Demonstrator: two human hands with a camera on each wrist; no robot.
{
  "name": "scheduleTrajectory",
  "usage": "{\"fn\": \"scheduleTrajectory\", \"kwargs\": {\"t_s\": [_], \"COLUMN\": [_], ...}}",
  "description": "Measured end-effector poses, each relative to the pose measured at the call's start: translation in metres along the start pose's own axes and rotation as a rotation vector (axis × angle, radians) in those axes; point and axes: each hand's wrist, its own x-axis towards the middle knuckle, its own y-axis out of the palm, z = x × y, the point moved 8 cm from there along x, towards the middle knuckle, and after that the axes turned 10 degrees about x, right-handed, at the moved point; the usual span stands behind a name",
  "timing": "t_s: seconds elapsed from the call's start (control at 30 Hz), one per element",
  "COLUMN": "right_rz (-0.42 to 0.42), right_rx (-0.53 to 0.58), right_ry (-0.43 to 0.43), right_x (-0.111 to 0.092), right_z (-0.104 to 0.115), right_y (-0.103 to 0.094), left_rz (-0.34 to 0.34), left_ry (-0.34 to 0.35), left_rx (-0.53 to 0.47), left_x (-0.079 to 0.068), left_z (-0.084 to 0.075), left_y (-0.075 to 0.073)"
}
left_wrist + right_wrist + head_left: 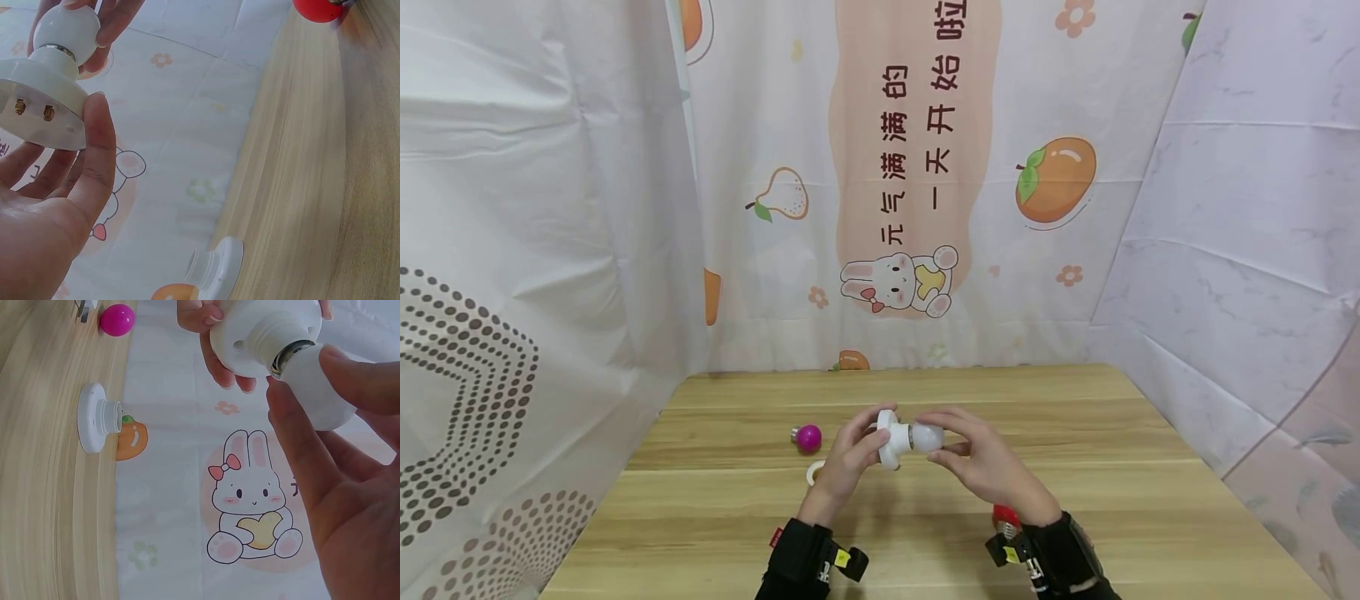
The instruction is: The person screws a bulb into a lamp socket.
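My left hand [847, 460] grips a white lamp socket [891, 440] by its round base, above the middle of the wooden table. Two brass-coloured terminals show on the underside of that base in the left wrist view. From the other side, my right hand [983, 460] pinches a white light bulb [315, 394] between thumb and fingers. The bulb's cap sits partly inside the socket mouth, with a band of metal showing in the right wrist view. Bulb and socket lie in one line, tilted sideways. How deep the thread sits is hidden.
A magenta bulb [808, 439] lies on the table [737, 533] at the left. Near it stands a second white socket [92, 419], mostly hidden behind my left hand in the head view. By my right wrist lies a red bulb [1004, 517]. Printed curtains [760, 275] enclose the table.
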Motion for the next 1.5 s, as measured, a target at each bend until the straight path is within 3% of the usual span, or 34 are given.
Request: {"fn": "scheduleTrajectory", "kwargs": {"t_s": [0.27,0.53,0.67,0.87,1.0,1.5], "right_rz": [-0.013,-0.018,-0.009,0.009,0.019,0.050], "right_rx": [0.001,0.002,-0.019,-0.136,-0.188,-0.060], "right_ry": [0.041,0.029,-0.017,-0.124,-0.144,-0.141], "right_x": [0.001,0.001,0.001,0.000,-0.001,0.000], "right_z": [-0.002,-0.001,0.002,0.010,0.012,0.009], "right_y": [-0.001,-0.001,0.000,0.003,0.005,0.007], "left_rz": [0.001,0.015,0.008,0.008,0.012,0.022], "left_ry": [0.005,0.020,0.021,0.013,0.012,0.013], "left_rx": [-0.001,0.007,0.001,-0.001,-0.001,0.025], "left_x": [0.000,0.000,0.000,0.000,0.000,0.000], "left_z": [-0.002,-0.002,-0.003,-0.002,-0.003,-0.003], "left_y": [0.000,0.002,0.001,0.002,0.002,0.003]}}
